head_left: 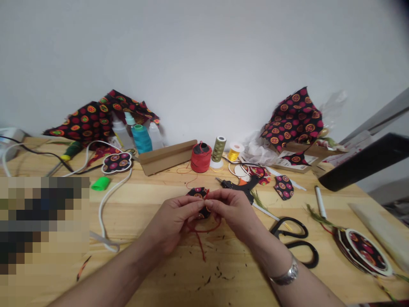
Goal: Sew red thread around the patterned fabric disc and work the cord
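My left hand (pixel 183 211) and my right hand (pixel 228 207) meet over the wooden table, fingertips pinched close together. Between them runs a red cord (pixel 200 245), its loop and loose end hanging below the fingers. A dark patterned fabric piece (pixel 200 192) with round motifs shows behind the fingertips, partly covered by them. Both hands are closed on the cord; whether either also grips the fabric piece I cannot tell. Black-handled scissors (pixel 295 243) lie beside my right forearm, and a black glue gun (pixel 239 186) rests just beyond my right hand.
A red thread spool (pixel 201 158), olive spool (pixel 219 150) and yellow spool (pixel 234 151) stand near the wall, beside a cardboard tray (pixel 169 157). Left are a teal thread cone (pixel 141 140) and white cable (pixel 101 209). A round fabric-covered piece (pixel 367 251) lies right.
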Motion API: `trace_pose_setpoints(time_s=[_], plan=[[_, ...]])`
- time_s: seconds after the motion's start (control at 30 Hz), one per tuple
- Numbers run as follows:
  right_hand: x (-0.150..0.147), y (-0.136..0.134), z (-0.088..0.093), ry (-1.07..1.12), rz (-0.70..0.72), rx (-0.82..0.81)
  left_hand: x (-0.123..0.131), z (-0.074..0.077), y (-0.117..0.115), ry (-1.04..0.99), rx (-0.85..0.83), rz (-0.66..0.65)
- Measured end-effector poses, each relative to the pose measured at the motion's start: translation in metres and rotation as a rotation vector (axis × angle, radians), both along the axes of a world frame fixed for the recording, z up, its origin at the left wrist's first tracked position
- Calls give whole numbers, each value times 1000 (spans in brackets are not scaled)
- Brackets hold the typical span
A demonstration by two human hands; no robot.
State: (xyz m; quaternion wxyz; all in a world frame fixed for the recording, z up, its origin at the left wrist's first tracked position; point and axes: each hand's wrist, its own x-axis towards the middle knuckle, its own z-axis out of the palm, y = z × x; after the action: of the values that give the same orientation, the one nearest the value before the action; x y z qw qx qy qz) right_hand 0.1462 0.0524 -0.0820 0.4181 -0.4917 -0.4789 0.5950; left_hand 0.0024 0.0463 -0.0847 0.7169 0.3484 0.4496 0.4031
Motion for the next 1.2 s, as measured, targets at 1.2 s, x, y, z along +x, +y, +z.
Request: trace_pose_setpoints(time_s=[1.2], plan=[[6,3,-4,-394,-90,341,-3,-3,-1,0,74,-31]])
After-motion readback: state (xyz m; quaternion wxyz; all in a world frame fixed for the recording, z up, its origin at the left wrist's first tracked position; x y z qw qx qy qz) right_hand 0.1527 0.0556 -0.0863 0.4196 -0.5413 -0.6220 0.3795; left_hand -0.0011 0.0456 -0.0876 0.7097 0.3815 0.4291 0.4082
